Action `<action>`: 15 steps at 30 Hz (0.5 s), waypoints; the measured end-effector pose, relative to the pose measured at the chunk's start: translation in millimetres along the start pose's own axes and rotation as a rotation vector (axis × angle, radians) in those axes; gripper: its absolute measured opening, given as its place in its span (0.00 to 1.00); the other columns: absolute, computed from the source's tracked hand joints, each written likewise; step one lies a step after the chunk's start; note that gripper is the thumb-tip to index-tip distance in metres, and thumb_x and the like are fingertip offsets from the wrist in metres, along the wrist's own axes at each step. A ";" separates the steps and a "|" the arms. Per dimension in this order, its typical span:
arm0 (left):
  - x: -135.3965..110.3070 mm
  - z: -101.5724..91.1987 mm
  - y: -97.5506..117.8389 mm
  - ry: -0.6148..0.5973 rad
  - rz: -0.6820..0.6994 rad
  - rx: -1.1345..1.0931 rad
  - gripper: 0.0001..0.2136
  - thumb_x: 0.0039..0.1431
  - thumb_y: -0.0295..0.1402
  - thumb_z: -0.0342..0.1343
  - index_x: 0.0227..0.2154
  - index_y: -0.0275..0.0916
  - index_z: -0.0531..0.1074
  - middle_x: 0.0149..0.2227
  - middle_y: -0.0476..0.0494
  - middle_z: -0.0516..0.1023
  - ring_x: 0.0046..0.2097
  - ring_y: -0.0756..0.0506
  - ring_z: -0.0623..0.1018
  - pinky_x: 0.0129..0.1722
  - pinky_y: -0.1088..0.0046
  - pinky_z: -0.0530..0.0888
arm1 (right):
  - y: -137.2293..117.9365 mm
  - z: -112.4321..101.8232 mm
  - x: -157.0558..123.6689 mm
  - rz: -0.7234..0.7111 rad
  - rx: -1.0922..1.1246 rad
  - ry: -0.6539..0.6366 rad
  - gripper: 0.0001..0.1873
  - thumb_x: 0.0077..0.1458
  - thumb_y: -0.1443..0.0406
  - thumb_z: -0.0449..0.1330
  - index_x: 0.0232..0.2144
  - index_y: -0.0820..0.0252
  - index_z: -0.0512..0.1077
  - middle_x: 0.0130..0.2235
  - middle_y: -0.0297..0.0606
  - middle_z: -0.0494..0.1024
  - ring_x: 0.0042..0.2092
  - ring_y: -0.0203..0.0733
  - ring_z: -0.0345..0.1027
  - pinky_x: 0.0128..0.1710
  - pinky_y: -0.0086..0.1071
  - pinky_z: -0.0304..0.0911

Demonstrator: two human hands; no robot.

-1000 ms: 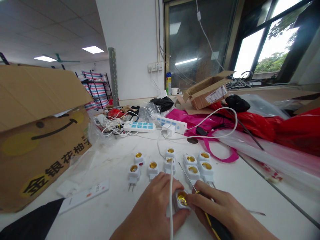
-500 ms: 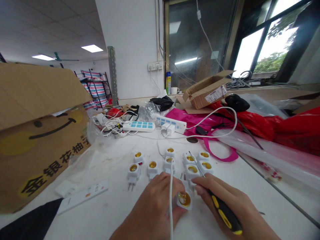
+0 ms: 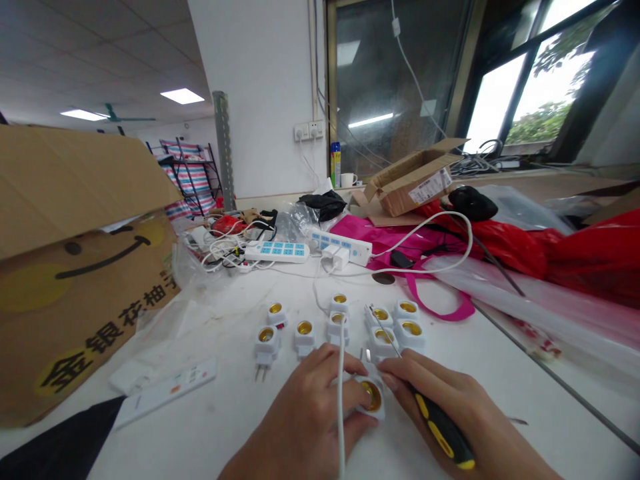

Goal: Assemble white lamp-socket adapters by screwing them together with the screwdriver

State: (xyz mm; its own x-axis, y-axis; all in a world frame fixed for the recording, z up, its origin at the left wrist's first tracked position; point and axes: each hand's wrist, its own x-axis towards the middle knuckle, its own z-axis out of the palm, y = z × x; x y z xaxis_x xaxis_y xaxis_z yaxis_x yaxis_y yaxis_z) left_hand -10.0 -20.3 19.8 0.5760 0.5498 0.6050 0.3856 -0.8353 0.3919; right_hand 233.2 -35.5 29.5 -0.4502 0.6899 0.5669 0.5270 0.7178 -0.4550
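A white plug-in lamp socket with a gold-coloured threaded inside is gripped by my left hand; its prongs point away from me. My right hand is closed around a screwdriver with a black and yellow handle, its thin shaft pointing up and left over other sockets. The right fingertips are beside the held socket; whether they touch it I cannot tell. Beyond my hands stand several similar lamp sockets, one with its prongs toward me. A white cable hangs in front of my left hand.
Two power strips lie further back with tangled cables. A large carton stands at left, near a white flat strip. An open small carton, a pink bag and red plastic fill the back right.
My right hand and the screwdriver have shifted slightly left, the tip swinging left. My left finger has moved at the socket's opening, showing more of its gold inside.
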 end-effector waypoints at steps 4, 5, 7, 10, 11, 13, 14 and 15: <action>0.0 -1.0 -1.6 0.008 0.011 0.018 0.10 0.64 0.24 0.70 0.44 0.40 0.79 0.52 0.40 0.83 0.52 0.40 0.82 0.54 0.61 0.81 | -2.6 -0.6 -2.1 -0.033 -0.023 -0.017 0.17 0.77 0.70 0.54 0.59 0.46 0.72 0.42 0.35 0.81 0.38 0.39 0.80 0.38 0.28 0.71; -0.3 -1.1 -2.0 0.005 0.007 0.016 0.09 0.65 0.24 0.69 0.44 0.40 0.79 0.52 0.40 0.82 0.52 0.39 0.82 0.55 0.61 0.81 | -2.9 -0.3 -3.5 -0.046 -0.035 -0.022 0.16 0.76 0.70 0.54 0.58 0.47 0.72 0.42 0.36 0.81 0.39 0.40 0.81 0.38 0.29 0.71; -1.5 -0.8 -2.6 -0.006 -0.009 0.009 0.07 0.67 0.25 0.67 0.45 0.40 0.79 0.53 0.38 0.82 0.53 0.39 0.82 0.56 0.60 0.81 | -3.4 0.6 -5.9 -0.067 -0.062 -0.025 0.13 0.76 0.69 0.55 0.56 0.48 0.72 0.43 0.37 0.82 0.40 0.42 0.81 0.37 0.29 0.72; -2.9 0.7 -1.0 -0.026 -0.055 -0.032 0.06 0.68 0.26 0.67 0.45 0.40 0.79 0.54 0.38 0.82 0.56 0.38 0.82 0.58 0.59 0.79 | -3.5 0.8 -7.2 -0.070 -0.070 -0.033 0.12 0.77 0.67 0.55 0.57 0.48 0.72 0.44 0.38 0.82 0.41 0.42 0.82 0.37 0.29 0.72; -2.4 0.8 0.4 -0.038 -0.086 -0.057 0.08 0.67 0.27 0.69 0.46 0.40 0.79 0.54 0.38 0.82 0.56 0.38 0.81 0.59 0.59 0.79 | -3.3 0.5 -6.8 -0.067 -0.062 -0.032 0.12 0.78 0.66 0.55 0.58 0.47 0.72 0.44 0.37 0.82 0.41 0.41 0.82 0.37 0.28 0.72; 0.5 -1.4 4.3 -0.073 -0.184 -0.116 0.13 0.63 0.28 0.73 0.48 0.40 0.78 0.53 0.40 0.83 0.56 0.37 0.82 0.60 0.58 0.78 | -2.4 -0.2 -5.6 -0.067 -0.038 -0.021 0.13 0.78 0.65 0.56 0.59 0.46 0.71 0.43 0.36 0.82 0.41 0.40 0.82 0.38 0.27 0.71; 2.8 -4.2 6.3 -0.095 -0.242 -0.146 0.17 0.60 0.29 0.75 0.50 0.41 0.77 0.52 0.41 0.84 0.56 0.37 0.82 0.60 0.58 0.78 | -1.6 -0.6 -5.0 -0.068 -0.030 -0.008 0.13 0.78 0.64 0.57 0.60 0.46 0.71 0.43 0.35 0.81 0.40 0.39 0.81 0.39 0.27 0.71; 5.2 -8.3 7.9 -0.112 -0.301 -0.174 0.21 0.58 0.30 0.77 0.51 0.41 0.77 0.52 0.42 0.84 0.56 0.37 0.82 0.59 0.58 0.78 | -0.6 -0.9 -4.7 -0.069 -0.025 0.012 0.13 0.78 0.64 0.57 0.60 0.45 0.71 0.42 0.34 0.81 0.39 0.38 0.81 0.39 0.26 0.71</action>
State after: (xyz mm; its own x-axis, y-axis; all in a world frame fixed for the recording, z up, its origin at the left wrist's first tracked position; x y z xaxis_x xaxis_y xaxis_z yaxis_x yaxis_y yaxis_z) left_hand -10.0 -24.1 31.9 0.5345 0.7606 0.3684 0.4273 -0.6193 0.6587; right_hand 235.6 -39.3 27.8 -0.4777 0.6374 0.6046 0.5129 0.7611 -0.3970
